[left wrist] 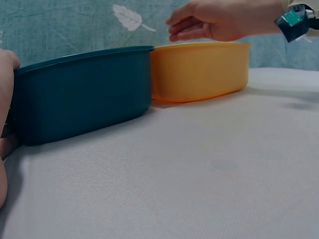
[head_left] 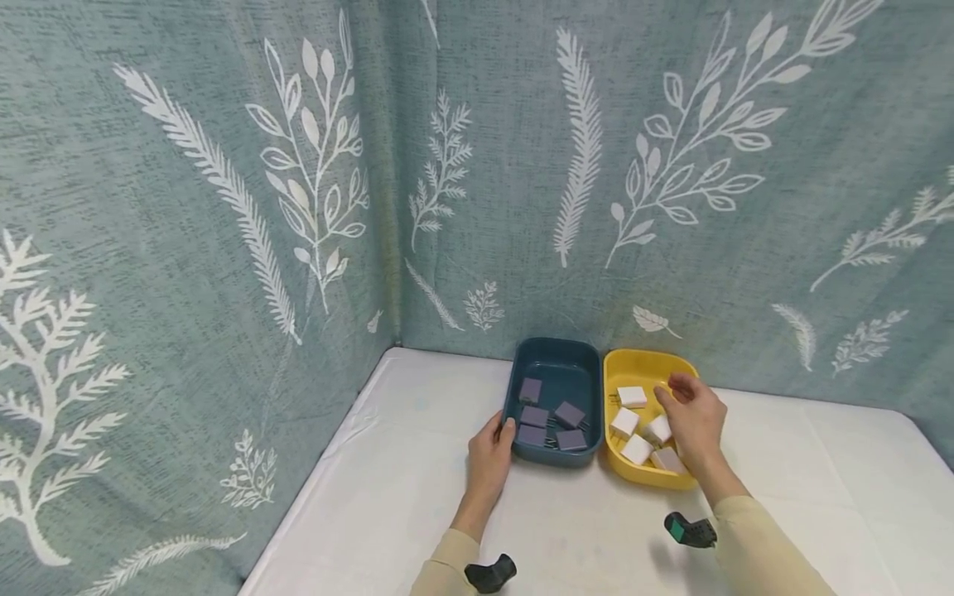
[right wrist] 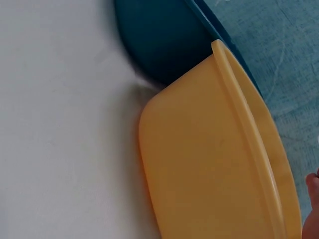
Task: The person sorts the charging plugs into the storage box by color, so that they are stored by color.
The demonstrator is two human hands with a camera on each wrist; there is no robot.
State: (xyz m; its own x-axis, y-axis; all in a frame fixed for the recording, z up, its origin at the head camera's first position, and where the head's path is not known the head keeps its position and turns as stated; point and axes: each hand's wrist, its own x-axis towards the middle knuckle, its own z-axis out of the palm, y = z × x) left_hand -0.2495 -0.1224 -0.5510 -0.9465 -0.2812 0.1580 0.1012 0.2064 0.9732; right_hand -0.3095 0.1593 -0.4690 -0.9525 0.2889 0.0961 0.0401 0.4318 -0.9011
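Note:
A dark blue bin (head_left: pixel 557 455) stands at the back of the table, with several purple-grey blocks (head_left: pixel 534 415) lying in it; thin dark prongs show beside some. My left hand (head_left: pixel 490 454) holds this bin at its left side, thumb at the rim. Right beside it is a yellow bin (head_left: pixel 647 475) containing several white blocks (head_left: pixel 632 397), some with thin prongs too, and a greyer block (head_left: pixel 667 460) near the front. My right hand (head_left: pixel 698 420) hovers over the yellow bin's right side, fingers loosely bent, with nothing visible in them. In the left wrist view, the right hand (left wrist: pixel 214 20) is above the yellow rim.
White cloth (head_left: pixel 574 530) covers the table. Behind the bins and along the left hangs a blue-green curtain (head_left: pixel 507 165) with white leaf patterns. Each wrist carries a small black camera, such as the right one (head_left: pixel 690 531).

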